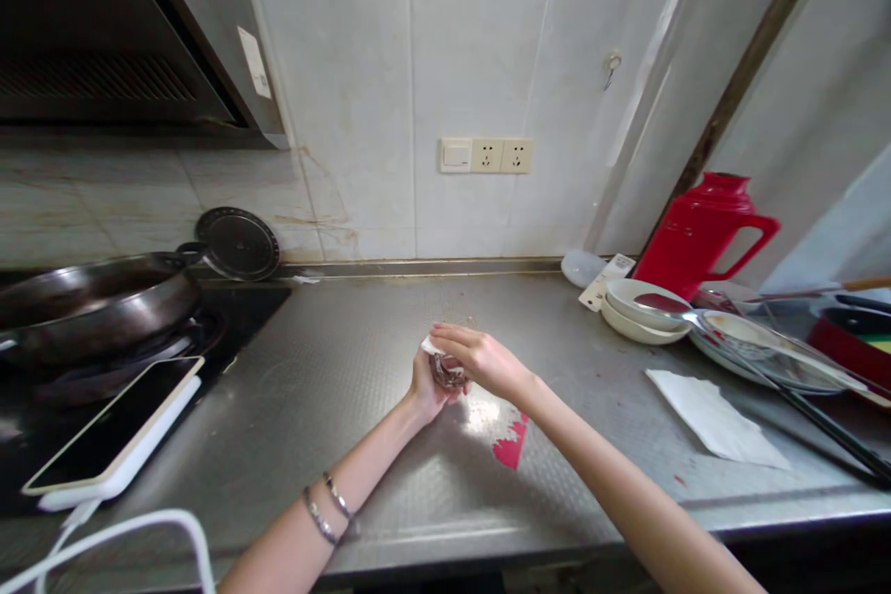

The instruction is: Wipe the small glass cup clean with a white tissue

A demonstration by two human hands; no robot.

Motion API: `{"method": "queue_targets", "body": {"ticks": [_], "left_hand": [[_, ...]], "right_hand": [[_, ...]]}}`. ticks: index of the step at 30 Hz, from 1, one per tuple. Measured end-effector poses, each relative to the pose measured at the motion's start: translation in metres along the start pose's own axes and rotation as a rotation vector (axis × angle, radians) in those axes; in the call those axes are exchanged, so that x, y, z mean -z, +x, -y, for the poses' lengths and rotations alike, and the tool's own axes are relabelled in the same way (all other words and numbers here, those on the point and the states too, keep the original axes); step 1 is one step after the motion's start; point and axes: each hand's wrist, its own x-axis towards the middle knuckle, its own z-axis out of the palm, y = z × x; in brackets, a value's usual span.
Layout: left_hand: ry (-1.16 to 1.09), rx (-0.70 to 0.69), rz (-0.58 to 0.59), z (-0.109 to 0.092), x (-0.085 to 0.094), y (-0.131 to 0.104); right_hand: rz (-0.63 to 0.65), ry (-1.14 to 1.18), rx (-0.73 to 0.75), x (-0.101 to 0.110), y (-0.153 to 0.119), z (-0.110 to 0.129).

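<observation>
Above the middle of the counter, my left hand [424, 390] is wrapped round a small, shiny brown-and-clear object [449, 372] that looks like glass; its exact kind is hard to make out. My right hand [484, 357] lies over its top, fingers together and bent down against it. A bit of white tissue or paper [432, 347] shows at the right fingertips, pressed against the object. Both hands hide most of the object and part of the white piece. Just right of the hands, a torn pink-red scrap [510, 444] lies on the metal counter [334, 445].
At left stand a stove with a pan [104, 306] and a phone [122, 422] with a white cable [132, 524]. To the right are stacked bowls [640, 320], a red thermos [696, 237], a folded white tissue [716, 418] and long-handled utensils. Sockets [487, 155] sit on the tiled wall.
</observation>
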Motion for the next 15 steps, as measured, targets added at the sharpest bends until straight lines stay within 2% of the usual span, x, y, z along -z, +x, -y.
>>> {"method": "queue_targets", "body": {"ticks": [3, 5, 10, 13, 15], "left_hand": [[0.046, -0.037, -0.028, -0.006, -0.008, -0.006], [0.036, -0.013, -0.037, -0.008, -0.011, -0.009], [-0.035, -0.016, -0.058, -0.018, -0.008, -0.011], [-0.058, -0.058, -0.032, -0.027, -0.005, -0.01], [-0.072, -0.068, -0.005, -0.031, -0.003, -0.01]], "right_hand": [[0.013, 0.032, -0.064, 0.005, -0.005, -0.01], [-0.001, 0.055, -0.094, 0.007, -0.009, -0.014], [-0.088, 0.157, -0.179, 0.008, -0.021, -0.019], [-0.24, 0.268, -0.301, 0.007, -0.023, -0.025], [-0.372, 0.328, -0.466, 0.003, -0.022, -0.031]]}}
